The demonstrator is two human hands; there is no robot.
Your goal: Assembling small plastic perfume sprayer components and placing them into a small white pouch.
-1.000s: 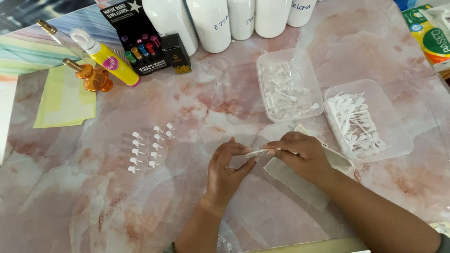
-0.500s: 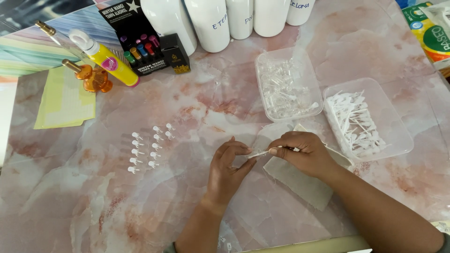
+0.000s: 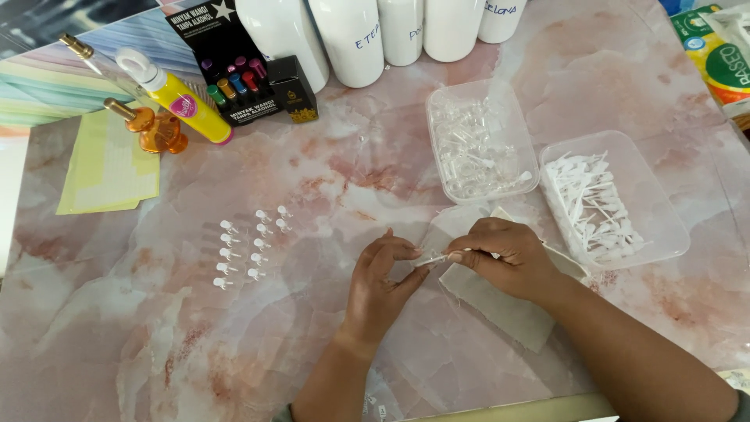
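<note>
Right hand (image 3: 508, 258): our fingers pinch a thin white plastic stick (image 3: 441, 257) at its right end.
Left hand (image 3: 383, 277): fingers curled, pressed on the stick's left tip.
Stick axis: nearly level, left-right, spanning both hands above the pink marble bench (image 3: 312, 180).
Nearby: rows of small white capped vials (image 3: 250, 246) left of our left hand; clear tray of white sticks (image 3: 613, 203) at right.

Two bare forearms, no sleeves on either up to the near edge of view, left hand (image 3: 380, 283) and right hand (image 3: 508, 258) without gloves, rings, watch or bracelets, short plain fingernails
</note>
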